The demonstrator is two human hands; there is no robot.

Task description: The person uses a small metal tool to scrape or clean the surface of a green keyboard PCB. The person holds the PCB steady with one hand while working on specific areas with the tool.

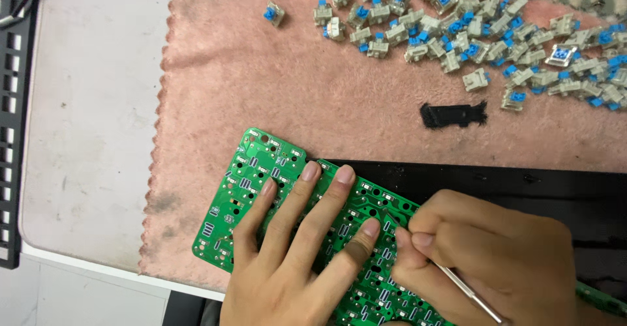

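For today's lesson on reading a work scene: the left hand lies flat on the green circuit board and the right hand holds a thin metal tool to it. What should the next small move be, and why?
Probably a short, careful nudge of the thin metal tool at the spot under the right hand. The left hand already presses the green circuit board flat on the pink cloth, so it looks steadied.

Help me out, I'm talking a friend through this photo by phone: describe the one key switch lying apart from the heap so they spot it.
Start at the pink cloth and find the heap of switches along its top right. Left of that heap, one lone switch lies by itself, beige with a blue stem, bare cloth all round it.
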